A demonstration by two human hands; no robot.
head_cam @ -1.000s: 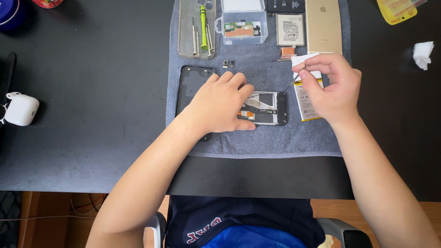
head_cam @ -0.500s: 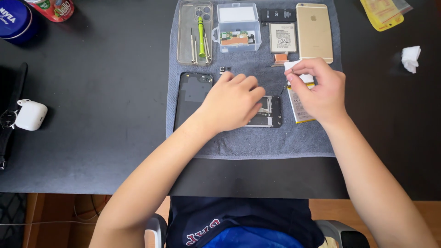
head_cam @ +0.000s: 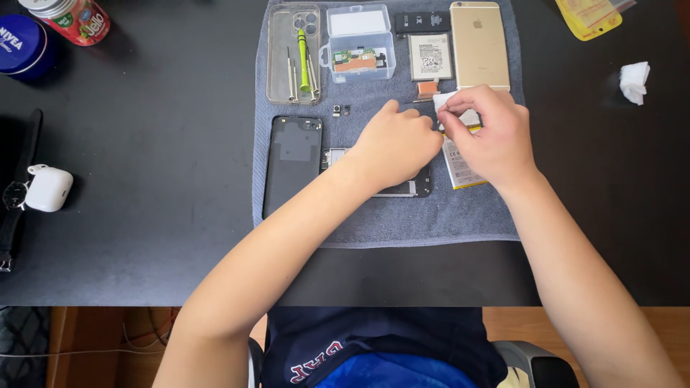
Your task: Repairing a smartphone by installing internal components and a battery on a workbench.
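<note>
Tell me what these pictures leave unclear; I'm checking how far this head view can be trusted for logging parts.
- Opened phone frame: head view, mostly covered by the left hand.
- White slip: largely hidden by the right hand; its kind is unclear.
- Two tiny parts on the grey towel: too small to identify.
- Yellow bag: cut off by the top edge.

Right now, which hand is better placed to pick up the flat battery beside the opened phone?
Right, probably. The right hand hovers directly over the flat battery, pinching a small white piece. The left hand presses on the opened phone.
</note>
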